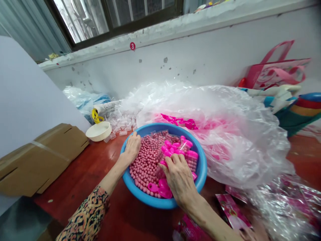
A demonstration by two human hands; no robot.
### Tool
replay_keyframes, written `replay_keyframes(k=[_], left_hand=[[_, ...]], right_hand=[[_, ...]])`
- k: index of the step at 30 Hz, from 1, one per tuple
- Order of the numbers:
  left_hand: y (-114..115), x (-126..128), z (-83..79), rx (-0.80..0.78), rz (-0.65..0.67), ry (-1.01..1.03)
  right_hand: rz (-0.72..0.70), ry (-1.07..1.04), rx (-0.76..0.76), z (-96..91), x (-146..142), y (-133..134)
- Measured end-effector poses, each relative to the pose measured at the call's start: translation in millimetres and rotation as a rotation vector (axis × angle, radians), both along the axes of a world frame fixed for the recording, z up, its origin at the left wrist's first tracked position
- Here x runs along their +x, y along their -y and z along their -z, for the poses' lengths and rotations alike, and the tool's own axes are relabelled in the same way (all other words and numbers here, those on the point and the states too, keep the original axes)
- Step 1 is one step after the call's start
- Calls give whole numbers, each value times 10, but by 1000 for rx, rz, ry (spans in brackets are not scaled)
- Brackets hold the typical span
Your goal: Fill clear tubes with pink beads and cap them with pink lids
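Observation:
A round blue basin (202, 167) holds a mass of pink beads (147, 164). Small clear bottles with bright pink caps (192, 155) lie on the beads, mostly at the right side, and several look filled with beads. At the basin's left inner edge, my left hand (132, 147) has its fingers curled down by the beads; what they hold, if anything, is hidden. My right hand (179, 177) reaches over the near right rim, its fingers closed around a pink-capped bottle (160, 171). Loose pink caps (164, 189) rest near the basin's front.
Clear plastic tubes (122, 125) are scattered behind a shallow white dish (98, 131). A large clear bag (225, 134) with pink parts spreads behind and right. Printed pink packaging (233, 211) lies front right. Flattened cardboard (45, 157) stands left on the red table (107, 170).

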State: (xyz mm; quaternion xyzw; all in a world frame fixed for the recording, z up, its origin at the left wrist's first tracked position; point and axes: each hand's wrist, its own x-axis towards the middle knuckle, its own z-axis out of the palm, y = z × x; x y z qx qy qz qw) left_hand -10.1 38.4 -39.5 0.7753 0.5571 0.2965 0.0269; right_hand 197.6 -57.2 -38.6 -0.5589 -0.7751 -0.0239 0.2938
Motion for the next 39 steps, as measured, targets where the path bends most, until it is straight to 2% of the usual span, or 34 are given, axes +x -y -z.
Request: replay_keyframes(k=[3,7,10,13,18,23,29,34,39], left_hand=[[6,-46,17,-33,-9,-24],[-1,-37,-38,-118,-28,-34],[-19,7,-116,-197,-33,-20],[0,41,-204,-263,-40,24],[179,62,-266,-338,3,191],[421,97,-317,-462,135,385],[638,116,-507,-565,244,465],[651,79,-548,-588,259,492],[644,73,-540,-709,255,623]], right_hand=[[3,-15,17,-13,-6,9],[-18,-128,78,-55,17,61],[-126,-206,60,-84,41,113],[-273,-189,6,-94,44,147],[-409,-133,-76,-72,26,175],[-384,-129,-136,8,26,208],[-346,-121,-148,54,33,230],[-350,-83,-201,-21,25,225],[-346,-58,-260,-47,7,233]])
